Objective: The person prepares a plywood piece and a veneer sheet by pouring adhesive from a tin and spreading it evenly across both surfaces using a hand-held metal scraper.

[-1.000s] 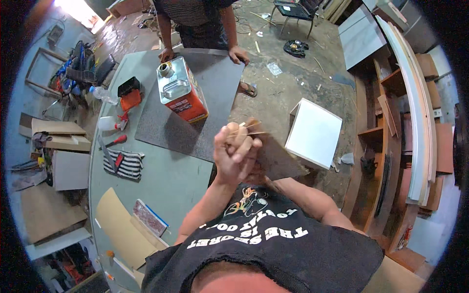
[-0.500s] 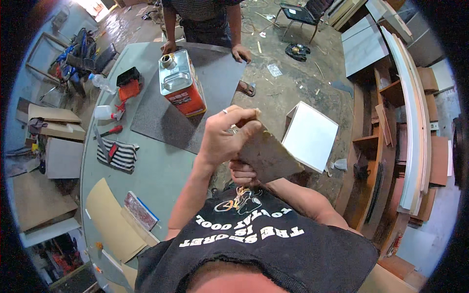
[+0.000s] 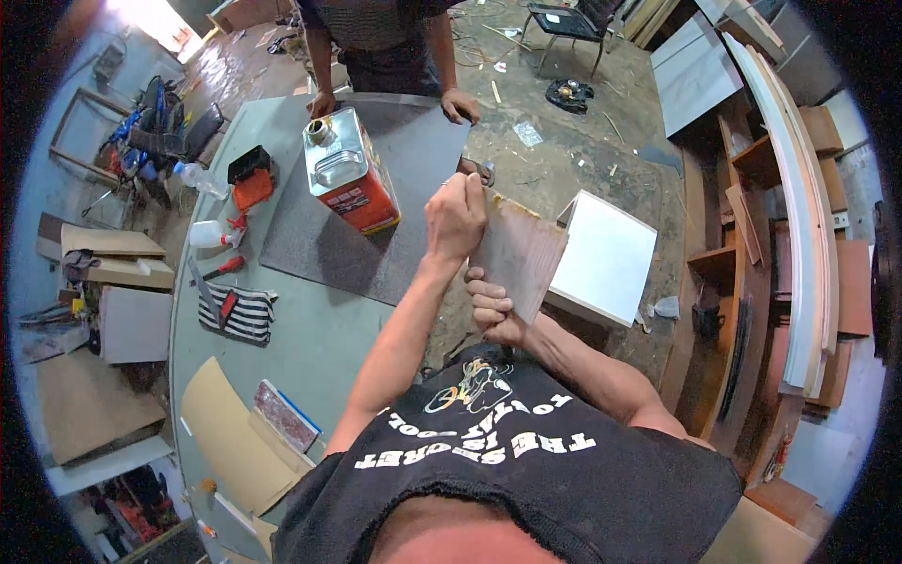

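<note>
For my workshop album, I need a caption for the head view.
Left hand and right hand hold a rough-edged panel beside a table where a metal can stands on a dark sheet.

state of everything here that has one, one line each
Left hand: closed at the board's edge
Right hand: gripping the board
Board: raised, tilted, top edge ragged
Tin: upright
Dark sheet: lying flat
Spray bottle: seemingly on its side
Striped cloth: lying flat
Chair: upright
</note>
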A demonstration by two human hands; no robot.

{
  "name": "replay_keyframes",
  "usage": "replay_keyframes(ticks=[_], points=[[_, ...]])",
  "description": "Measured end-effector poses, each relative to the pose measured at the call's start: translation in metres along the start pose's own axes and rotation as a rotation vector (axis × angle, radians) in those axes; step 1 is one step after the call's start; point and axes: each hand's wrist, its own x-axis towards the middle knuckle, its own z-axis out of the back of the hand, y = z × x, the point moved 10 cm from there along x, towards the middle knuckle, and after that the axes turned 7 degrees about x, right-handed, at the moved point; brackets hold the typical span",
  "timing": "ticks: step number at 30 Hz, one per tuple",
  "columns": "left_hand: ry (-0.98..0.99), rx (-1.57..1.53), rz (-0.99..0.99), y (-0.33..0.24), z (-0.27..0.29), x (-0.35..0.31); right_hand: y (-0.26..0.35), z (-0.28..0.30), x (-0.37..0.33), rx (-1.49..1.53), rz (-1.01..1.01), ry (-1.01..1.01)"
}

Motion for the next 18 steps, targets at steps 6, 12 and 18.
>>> replay_keyframes(ticks=[6,12,18], points=[[0.040,0.007,0.153,0.043,-0.072,-0.001,0.048,0.034,-0.014,0.110,0.265,-0.146],[0.029,0.058,0.216,0.076,-0.100,0.003,0.074,0.049,-0.043,-0.101,0.533,-0.363],[0.111,-0.086,0.498,0.096,-0.087,0.012,0.071,0.040,-0.058,-0.231,0.599,-0.456]])
